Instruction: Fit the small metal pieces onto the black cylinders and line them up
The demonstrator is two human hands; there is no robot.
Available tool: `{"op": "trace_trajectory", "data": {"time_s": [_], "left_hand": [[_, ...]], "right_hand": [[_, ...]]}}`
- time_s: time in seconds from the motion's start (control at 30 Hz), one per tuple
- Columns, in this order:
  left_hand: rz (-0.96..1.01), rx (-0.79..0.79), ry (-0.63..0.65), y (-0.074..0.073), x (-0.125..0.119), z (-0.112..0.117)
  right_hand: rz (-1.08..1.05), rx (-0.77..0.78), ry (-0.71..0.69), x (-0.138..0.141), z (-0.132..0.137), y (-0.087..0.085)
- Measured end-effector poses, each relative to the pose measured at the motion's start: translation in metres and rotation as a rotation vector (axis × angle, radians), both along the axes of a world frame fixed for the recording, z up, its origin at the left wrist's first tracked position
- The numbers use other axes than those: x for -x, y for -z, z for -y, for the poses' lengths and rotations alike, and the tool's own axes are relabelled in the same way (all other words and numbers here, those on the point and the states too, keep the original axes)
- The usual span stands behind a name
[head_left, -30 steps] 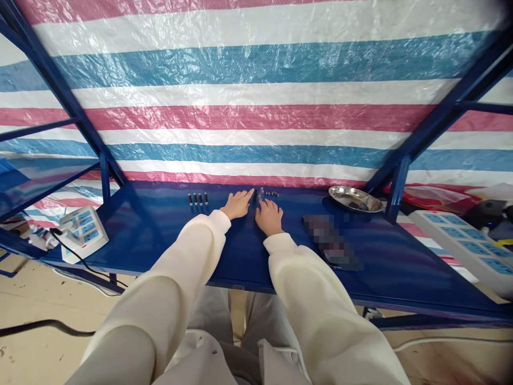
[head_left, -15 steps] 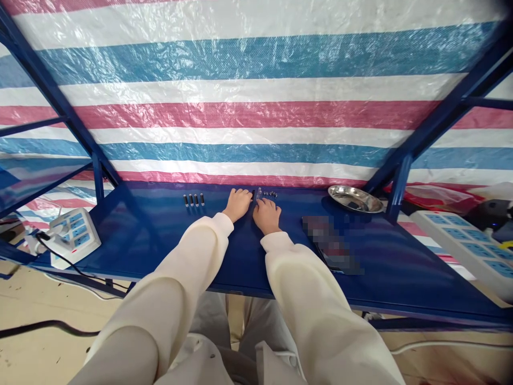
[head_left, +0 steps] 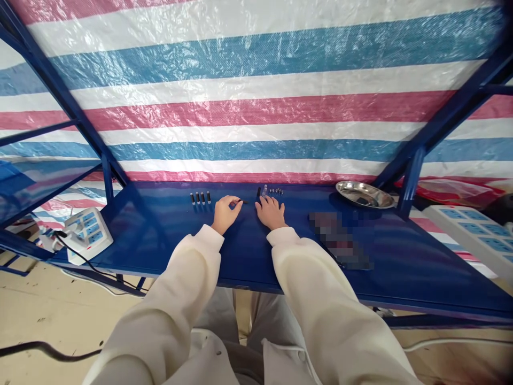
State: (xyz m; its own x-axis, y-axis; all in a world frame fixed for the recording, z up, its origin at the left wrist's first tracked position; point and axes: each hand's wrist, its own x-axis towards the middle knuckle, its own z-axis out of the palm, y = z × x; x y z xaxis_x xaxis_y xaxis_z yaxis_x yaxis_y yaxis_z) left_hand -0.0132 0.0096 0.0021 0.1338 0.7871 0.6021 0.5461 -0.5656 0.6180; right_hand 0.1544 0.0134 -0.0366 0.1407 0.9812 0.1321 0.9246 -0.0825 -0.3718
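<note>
My left hand (head_left: 225,212) rests on the blue shelf (head_left: 160,230), its fingers pinched on a small dark cylindrical part (head_left: 241,201). To its left stands a row of several small dark cylinders (head_left: 200,198). My right hand (head_left: 271,211) lies flat on the shelf with fingers apart, just in front of a cluster of small dark and clear parts (head_left: 270,191) near the back edge. Both arms wear cream sleeves.
A round metal dish (head_left: 364,194) sits at the back right by a blue upright. A blurred dark object (head_left: 340,247) lies right of my right hand. A white power strip (head_left: 86,234) sits at the shelf's left edge, another power strip (head_left: 468,240) far right. A striped tarp hangs behind.
My left hand has drawn back and leftward from the cluster, now pinching a small dark part. My right hand stays flat by the cluster. The view shifted slightly.
</note>
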Motion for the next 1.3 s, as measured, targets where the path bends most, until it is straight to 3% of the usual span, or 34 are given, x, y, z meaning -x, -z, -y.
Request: {"op": "trace_trajectory", "data": {"time_s": [0.23, 0.4, 0.63, 0.87, 1.3], "left_hand": [[0.211, 0.072, -0.022, 0.009, 0.003, -0.005], [0.36, 0.185, -0.05, 0.012, 0.001, -0.006], [0.441, 0.286, -0.065, 0.018, 0.003, -0.01], [0.452, 0.303, -0.051, 0.019, 0.002, -0.009], [0.456, 0.364, -0.015, 0.022, 0.002, -0.011]], "right_hand": [[-0.008, -0.038, -0.039, 0.001, 0.007, -0.002], [-0.036, -0.103, -0.172, 0.008, 0.017, -0.007], [-0.263, -0.342, -0.33, 0.007, 0.013, -0.01], [-0.647, -0.45, -0.169, 0.004, 0.013, -0.012], [-0.818, -0.471, -0.187, 0.006, 0.012, -0.01]]}}
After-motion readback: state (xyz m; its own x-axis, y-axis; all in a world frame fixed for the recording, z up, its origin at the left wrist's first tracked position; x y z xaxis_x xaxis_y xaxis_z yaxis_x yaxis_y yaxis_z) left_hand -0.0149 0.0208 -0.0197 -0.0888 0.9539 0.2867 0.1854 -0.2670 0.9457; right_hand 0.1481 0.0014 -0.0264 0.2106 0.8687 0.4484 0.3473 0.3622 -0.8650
